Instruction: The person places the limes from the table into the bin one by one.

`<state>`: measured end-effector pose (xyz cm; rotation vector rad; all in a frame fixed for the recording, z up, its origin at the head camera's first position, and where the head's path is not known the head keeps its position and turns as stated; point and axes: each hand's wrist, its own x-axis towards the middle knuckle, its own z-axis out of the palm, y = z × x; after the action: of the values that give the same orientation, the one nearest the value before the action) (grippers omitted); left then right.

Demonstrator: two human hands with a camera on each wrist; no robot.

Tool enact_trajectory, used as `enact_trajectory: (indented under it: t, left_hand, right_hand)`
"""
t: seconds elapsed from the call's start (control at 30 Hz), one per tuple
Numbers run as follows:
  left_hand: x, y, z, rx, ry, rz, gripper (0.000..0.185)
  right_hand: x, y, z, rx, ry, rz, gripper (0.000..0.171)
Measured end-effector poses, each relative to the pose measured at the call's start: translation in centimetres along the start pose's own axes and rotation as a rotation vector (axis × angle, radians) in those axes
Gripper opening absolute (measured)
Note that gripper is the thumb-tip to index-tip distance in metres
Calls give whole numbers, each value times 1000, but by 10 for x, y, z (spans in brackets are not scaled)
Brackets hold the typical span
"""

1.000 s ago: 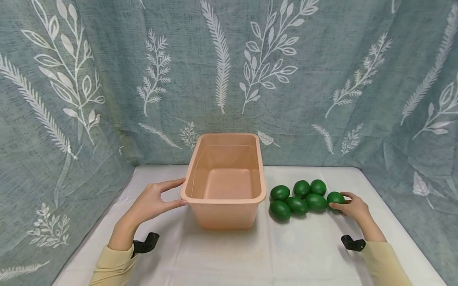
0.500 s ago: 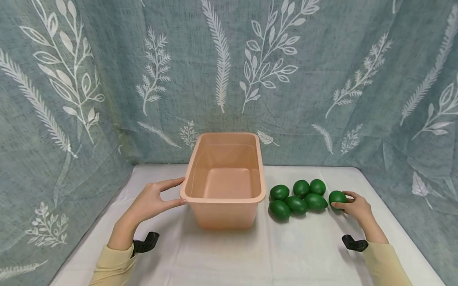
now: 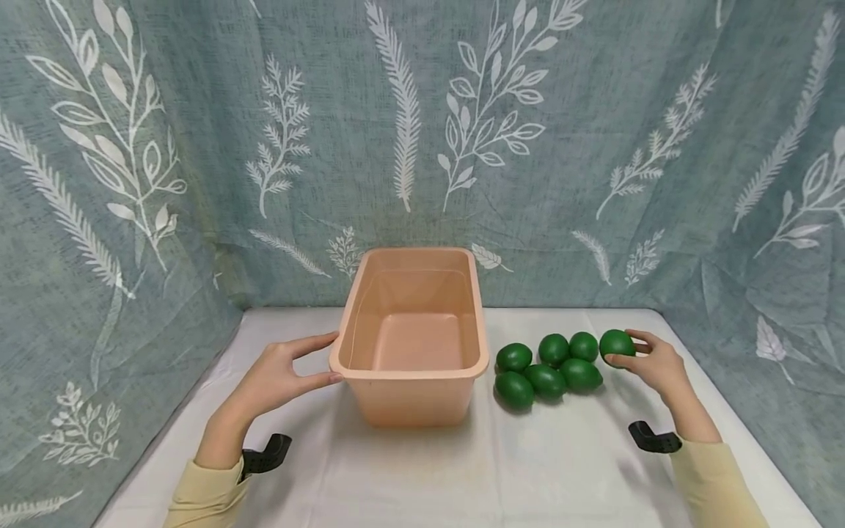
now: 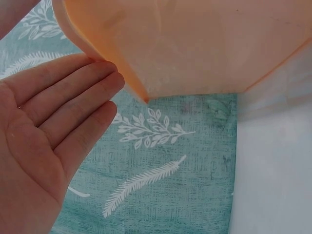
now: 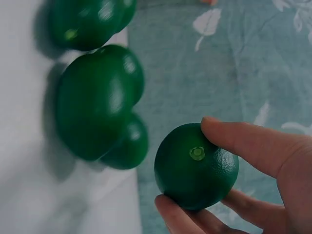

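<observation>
My left hand (image 3: pixel 273 378) touches the left rim of a peach plastic tub (image 3: pixel 414 400) with its fingertips and thumb. In the left wrist view, the straight fingers (image 4: pixel 78 83) lie against the outside of the rim. My right hand (image 3: pixel 653 367) pinches a green lime (image 3: pixel 617 347) between thumb and fingers, raised over the tabletop. In the right wrist view, the stem end of this lime (image 5: pixel 196 165) faces the camera. Several other limes (image 3: pixel 546 381) lie grouped on the table, right of the tub and left of my right hand.
A white cloth (image 3: pixel 422 477) covers the table. Blue-green fabric (image 3: pixel 422 147) with white leaf prints hangs behind it and along both sides. Inside the tub, its bare bottom shows. Each wrist wears a black camera mount.
My right hand has drawn the lime slightly right, apart from the group, then lifted it up off the table. The left hand keeps its place at the tub's rim.
</observation>
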<state>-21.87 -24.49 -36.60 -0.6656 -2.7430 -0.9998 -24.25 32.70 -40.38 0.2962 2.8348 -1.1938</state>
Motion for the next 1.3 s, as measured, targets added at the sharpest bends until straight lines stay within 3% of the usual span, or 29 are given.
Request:
enact_trajectory:
  t: [0.53,0.9,1.3]
  left_hand:
    - [-3,0,2,5,-1,-20,66]
    - [-1,1,2,-4,-4,-15,67]
    - [0,2,1,10,-14,-17,67]
  right_hand:
    - [-13,-77,-4,-33,-21,-199,89]
    - [-16,-116,-2,34,-124,-273,86]
    - [-14,-157,8,-9,-167,-349,78]
